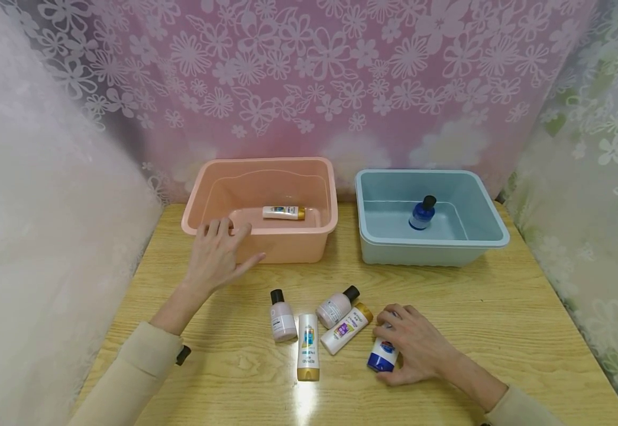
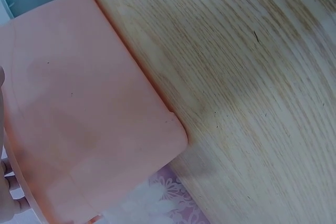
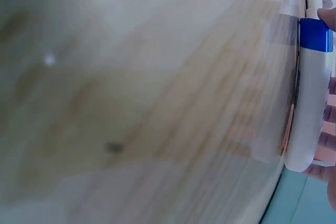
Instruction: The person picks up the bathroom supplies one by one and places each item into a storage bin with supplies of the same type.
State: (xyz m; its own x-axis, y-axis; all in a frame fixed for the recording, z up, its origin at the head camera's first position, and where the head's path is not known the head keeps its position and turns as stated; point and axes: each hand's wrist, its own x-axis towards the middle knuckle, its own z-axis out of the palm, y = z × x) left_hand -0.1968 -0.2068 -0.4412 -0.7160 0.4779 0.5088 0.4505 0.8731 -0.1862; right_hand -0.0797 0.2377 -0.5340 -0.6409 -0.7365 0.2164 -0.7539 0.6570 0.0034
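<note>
The right hand (image 1: 416, 344) has its grip round a rounded white plastic bottle (image 3: 311, 111) with a blue cap (image 3: 315, 35); the left hand (image 1: 214, 255), fingers loose, overlaps a peach plastic bin (image 1: 293, 247).

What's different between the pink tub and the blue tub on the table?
The pink tub holds a white bottle with a gold cap, while the blue tub holds a dark blue bottle with a black cap. The left hand is at the pink tub's rim; no hand is at the blue tub. Both are open-topped and stand on the table.
</note>
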